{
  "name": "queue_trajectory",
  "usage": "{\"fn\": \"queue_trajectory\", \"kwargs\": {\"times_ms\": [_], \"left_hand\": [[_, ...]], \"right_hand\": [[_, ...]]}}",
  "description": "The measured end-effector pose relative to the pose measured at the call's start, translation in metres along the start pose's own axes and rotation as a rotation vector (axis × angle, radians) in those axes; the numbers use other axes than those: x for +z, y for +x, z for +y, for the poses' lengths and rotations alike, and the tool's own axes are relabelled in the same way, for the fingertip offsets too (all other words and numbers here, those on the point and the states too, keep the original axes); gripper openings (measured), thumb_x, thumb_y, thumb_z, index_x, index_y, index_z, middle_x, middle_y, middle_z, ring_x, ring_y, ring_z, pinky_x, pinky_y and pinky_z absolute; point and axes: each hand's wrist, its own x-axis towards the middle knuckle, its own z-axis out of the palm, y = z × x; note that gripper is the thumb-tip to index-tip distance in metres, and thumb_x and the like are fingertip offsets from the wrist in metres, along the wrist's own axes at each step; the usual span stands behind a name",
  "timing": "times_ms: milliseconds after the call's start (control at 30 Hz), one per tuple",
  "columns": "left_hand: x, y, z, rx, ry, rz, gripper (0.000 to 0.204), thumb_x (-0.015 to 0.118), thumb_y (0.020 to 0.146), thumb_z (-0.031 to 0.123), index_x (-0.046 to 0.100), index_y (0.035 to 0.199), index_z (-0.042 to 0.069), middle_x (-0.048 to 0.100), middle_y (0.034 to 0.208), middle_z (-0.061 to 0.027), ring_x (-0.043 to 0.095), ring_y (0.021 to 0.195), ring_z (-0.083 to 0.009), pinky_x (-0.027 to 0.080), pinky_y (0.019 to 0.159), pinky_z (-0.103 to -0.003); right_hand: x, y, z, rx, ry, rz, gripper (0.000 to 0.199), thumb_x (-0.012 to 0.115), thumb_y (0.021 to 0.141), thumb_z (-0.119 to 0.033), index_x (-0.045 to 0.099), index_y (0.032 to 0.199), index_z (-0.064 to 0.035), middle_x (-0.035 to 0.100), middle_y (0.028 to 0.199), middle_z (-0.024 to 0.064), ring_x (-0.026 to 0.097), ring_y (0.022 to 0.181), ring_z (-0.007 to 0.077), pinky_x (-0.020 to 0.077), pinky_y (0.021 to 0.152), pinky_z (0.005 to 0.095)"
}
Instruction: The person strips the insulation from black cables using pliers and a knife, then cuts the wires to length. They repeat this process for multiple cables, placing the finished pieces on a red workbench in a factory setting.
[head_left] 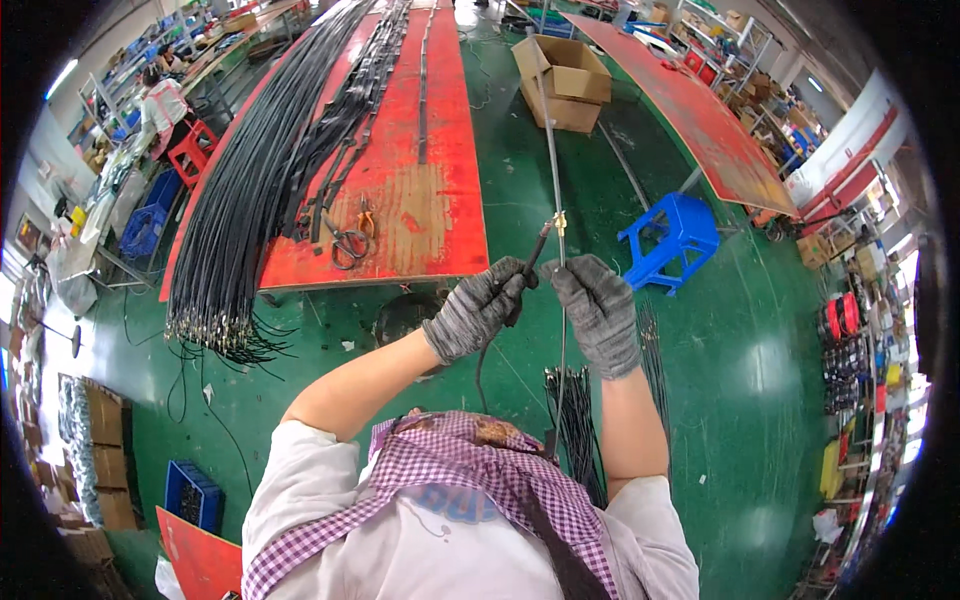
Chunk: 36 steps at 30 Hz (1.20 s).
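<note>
Both my hands wear grey knitted gloves and are raised side by side in front of my chest. My left hand (482, 306) is closed around a black cable (541, 247), whose upper end tilts up to the right. Beside that end sits a small brass-coloured fitting (560, 221) on a long thin rod (553, 150). Thumb and fingertips of my right hand (600, 312) pinch the rod just below the fitting. The rod extends upward past a cardboard box and downward between my arms. Whether the cable touches the fitting, I cannot tell.
A red table (450, 215) holds a thick bundle of black cables (235, 210), scissors (350, 246) and orange-handled pliers (367, 218). Right of it stand a cardboard box (575, 105) and blue stool (680, 235). More black cables (575, 430) hang near my right forearm. Another person (165, 110) is far left.
</note>
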Motion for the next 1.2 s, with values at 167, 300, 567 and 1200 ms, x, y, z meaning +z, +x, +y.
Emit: {"fn": "queue_trajectory", "kwargs": {"times_ms": [167,300,567,1200], "left_hand": [[0.006,-0.008,-0.009,-0.028,-0.069,-0.017,0.020,0.037,0.087,0.023,0.046,0.095,0.006,0.039,0.059,0.0029,0.036,0.052,-0.0074,0.032,0.047,-0.021],[0.011,-0.012,-0.006,-0.090,0.002,-0.067,0.019,0.034,0.088,0.020,0.046,0.092,0.005,0.039,0.055,0.0011,0.039,0.049,-0.0069,0.034,0.046,-0.021],[0.024,-0.015,-0.004,-0.162,-0.003,-0.089,0.022,0.036,0.087,0.021,0.047,0.096,0.004,0.041,0.056,0.0011,0.040,0.049,-0.0071,0.034,0.045,-0.022],[0.013,0.005,0.038,-0.129,0.402,-0.155,0.057,0.050,0.065,0.001,0.035,0.120,0.004,0.046,0.093,-0.0065,0.043,0.084,-0.0137,0.038,0.072,-0.025]], "right_hand": [[-0.011,0.011,-0.018,0.439,0.461,-0.215,0.021,0.056,0.076,-0.019,0.055,0.090,-0.0032,0.053,0.062,0.0021,0.046,0.048,0.0052,0.0353,0.041,0.0183],[-0.019,0.020,-0.020,0.560,0.533,-0.433,0.032,0.060,0.074,-0.023,0.054,0.101,-0.0051,0.054,0.064,-0.0011,0.046,0.047,0.0038,0.0345,0.041,0.0173],[-0.017,0.019,-0.014,0.583,0.470,-0.357,0.028,0.063,0.071,-0.023,0.059,0.092,-0.0058,0.053,0.062,-0.0021,0.045,0.045,0.0029,0.0345,0.038,0.0158],[-0.024,0.031,-0.003,0.484,0.475,-0.188,0.026,0.059,0.074,-0.028,0.059,0.087,-0.0046,0.056,0.066,-0.0006,0.043,0.046,0.0036,0.0328,0.039,0.0162]]}}
